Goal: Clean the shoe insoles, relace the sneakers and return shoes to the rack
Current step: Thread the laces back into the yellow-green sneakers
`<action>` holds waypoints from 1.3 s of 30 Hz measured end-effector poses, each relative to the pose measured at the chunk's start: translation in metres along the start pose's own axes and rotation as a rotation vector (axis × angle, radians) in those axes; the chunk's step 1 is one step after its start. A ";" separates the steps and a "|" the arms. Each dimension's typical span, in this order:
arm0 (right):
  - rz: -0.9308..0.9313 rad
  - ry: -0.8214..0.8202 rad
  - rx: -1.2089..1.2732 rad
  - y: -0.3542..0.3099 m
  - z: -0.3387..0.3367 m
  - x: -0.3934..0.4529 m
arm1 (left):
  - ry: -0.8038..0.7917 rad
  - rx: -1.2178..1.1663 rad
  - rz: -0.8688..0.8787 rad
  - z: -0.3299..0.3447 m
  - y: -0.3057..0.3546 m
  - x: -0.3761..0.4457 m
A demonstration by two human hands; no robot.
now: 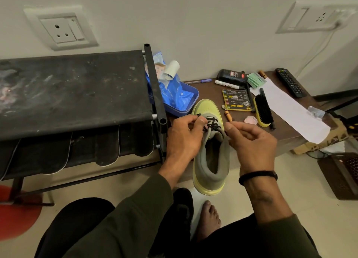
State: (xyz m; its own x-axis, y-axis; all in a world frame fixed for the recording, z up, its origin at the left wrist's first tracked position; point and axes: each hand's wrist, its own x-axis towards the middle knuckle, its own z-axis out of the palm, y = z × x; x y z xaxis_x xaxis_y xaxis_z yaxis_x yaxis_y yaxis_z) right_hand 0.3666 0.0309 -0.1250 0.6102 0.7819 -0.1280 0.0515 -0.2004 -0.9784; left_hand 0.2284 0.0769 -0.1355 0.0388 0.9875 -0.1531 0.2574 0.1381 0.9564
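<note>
Left hand (pixel 184 137) pinches a black lace (pixel 212 125) end between thumb and forefinger, knuckles up, forearm in from 7 o'clock. Right hand (pixel 251 143) has fingers curled at the lace by the tongue, black wrist band, forearm in from 5 o'clock; whether it actually grips the lace end I cannot tell. Sneaker (pixel 210 145), grey upper with yellow-green toe and sole, sits between both hands on the brown low table (pixel 290 129), long axis 12–6, toe to 12, heel overhanging the near edge toward the person. Shoe rack (pixel 77 94) just beside at 9 o'clock, dark insoles (pixel 108 147) lying on its lower shelf. Blue tub (pixel 180 100) with wipes pack at 11, touching the toe area. Shoe brush (pixel 262 110), pink cap (pixel 250 120), card, remote at 1–2 o'clock. Bare tabletop right of the sneaker; bare foot (pixel 208 217) on the floor at 6.
</note>
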 end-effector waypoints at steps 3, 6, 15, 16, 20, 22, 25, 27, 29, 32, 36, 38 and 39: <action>0.221 0.095 0.311 0.002 -0.001 0.003 | 0.018 -0.092 -0.026 0.002 -0.001 -0.001; 0.439 0.152 0.577 0.002 -0.005 0.010 | 0.055 -0.138 -0.086 0.005 -0.001 -0.002; 0.084 0.178 0.580 -0.031 -0.015 0.008 | 0.047 -0.105 0.262 -0.001 0.029 -0.002; 0.033 0.172 0.573 -0.039 -0.017 0.009 | 0.042 -0.092 0.297 -0.004 0.033 -0.001; -0.158 0.102 0.576 -0.088 -0.030 0.002 | 0.055 -0.079 0.422 -0.027 0.068 0.001; -0.259 0.085 0.488 -0.122 -0.037 -0.003 | 0.036 -0.065 0.483 -0.039 0.102 0.003; -0.354 0.011 0.417 -0.170 -0.047 -0.014 | -0.054 0.041 0.547 -0.055 0.159 -0.004; -0.389 -0.069 0.362 -0.193 -0.052 -0.024 | -0.086 0.112 0.584 -0.062 0.190 -0.012; -0.397 -0.146 0.318 -0.207 -0.055 -0.033 | -0.066 0.187 0.636 -0.067 0.213 -0.025; -0.373 -0.202 0.287 -0.221 -0.061 -0.045 | -0.010 0.225 0.716 -0.072 0.239 -0.044; -0.330 -0.288 0.276 -0.232 -0.063 -0.062 | -0.003 0.189 0.724 -0.074 0.265 -0.067; -0.312 -0.318 0.266 -0.232 -0.062 -0.070 | -0.010 0.203 0.721 -0.070 0.271 -0.080; -0.308 -0.327 0.268 -0.231 -0.062 -0.073 | -0.005 0.224 0.729 -0.068 0.272 -0.087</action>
State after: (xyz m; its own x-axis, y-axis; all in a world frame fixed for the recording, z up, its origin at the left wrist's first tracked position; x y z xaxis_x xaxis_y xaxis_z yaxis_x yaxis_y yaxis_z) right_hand 0.3592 -0.0158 0.1203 0.3175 0.9329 0.1698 -0.0408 0.1924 -0.9805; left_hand 0.2291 0.0337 0.1553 0.2782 0.8223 0.4964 0.3549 -0.5682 0.7424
